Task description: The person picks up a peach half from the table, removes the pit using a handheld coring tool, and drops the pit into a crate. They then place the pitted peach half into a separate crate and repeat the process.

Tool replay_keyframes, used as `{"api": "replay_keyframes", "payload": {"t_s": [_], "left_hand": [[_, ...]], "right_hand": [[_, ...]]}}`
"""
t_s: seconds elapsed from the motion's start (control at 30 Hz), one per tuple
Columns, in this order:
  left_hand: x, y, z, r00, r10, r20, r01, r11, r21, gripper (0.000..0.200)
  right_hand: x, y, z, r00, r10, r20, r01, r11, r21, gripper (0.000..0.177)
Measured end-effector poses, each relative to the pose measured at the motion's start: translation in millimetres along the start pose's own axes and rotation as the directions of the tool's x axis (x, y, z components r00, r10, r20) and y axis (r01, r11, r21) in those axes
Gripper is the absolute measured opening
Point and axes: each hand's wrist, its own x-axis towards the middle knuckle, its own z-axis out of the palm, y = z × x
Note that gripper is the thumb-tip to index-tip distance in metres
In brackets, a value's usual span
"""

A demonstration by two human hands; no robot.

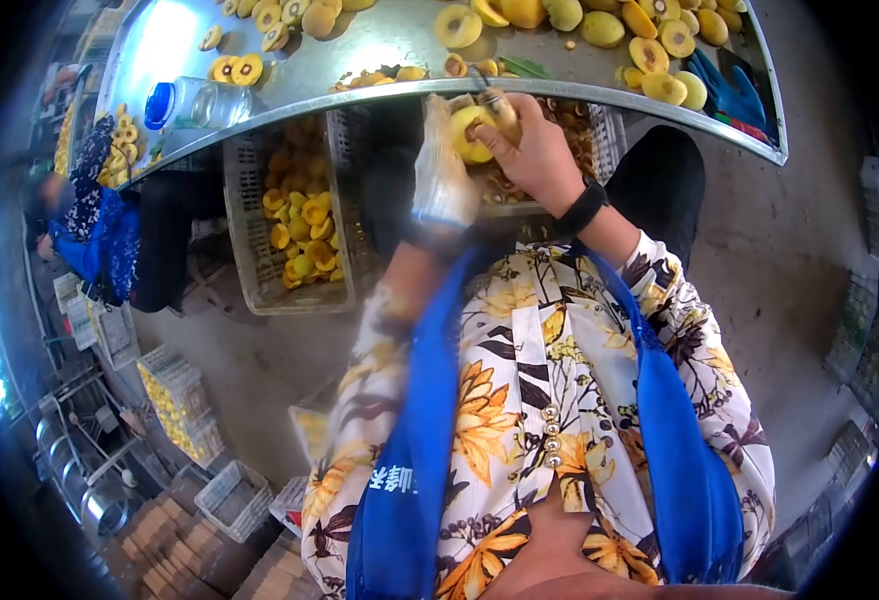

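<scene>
My left hand (443, 172) wears a pale knitted glove and is closed around a yellow peach (470, 136), whose cut face is partly visible. My bare right hand (541, 152) grips a small hand tool (483, 82) with a thin dark tip; its working end is too small to make out. The right thumb presses against the peach. Both hands are at the near edge of a metal table (379, 42), above a crate (609, 135) of brown pits and scraps. Halved peaches (456, 26) lie on the table ahead.
A clear bottle (209, 104) with a blue cap lies on the table's left; a blue glove (727, 92) is at its right end. A crate (249, 262) of yellow peach pieces stands on the floor to the left. Another person (99, 245) in blue sits farther left.
</scene>
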Motion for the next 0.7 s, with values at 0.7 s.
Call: {"api": "replay_keyframes", "payload": {"t_s": [0.7], "left_hand": [[1, -9, 6, 0.825, 0.557, 0.095, -0.536, 0.719, 0.443, 0.038]], "right_hand": [[-33, -28, -12, 0.974, 0.066, 0.218, 0.000, 0.957, -0.291, 0.027]]}}
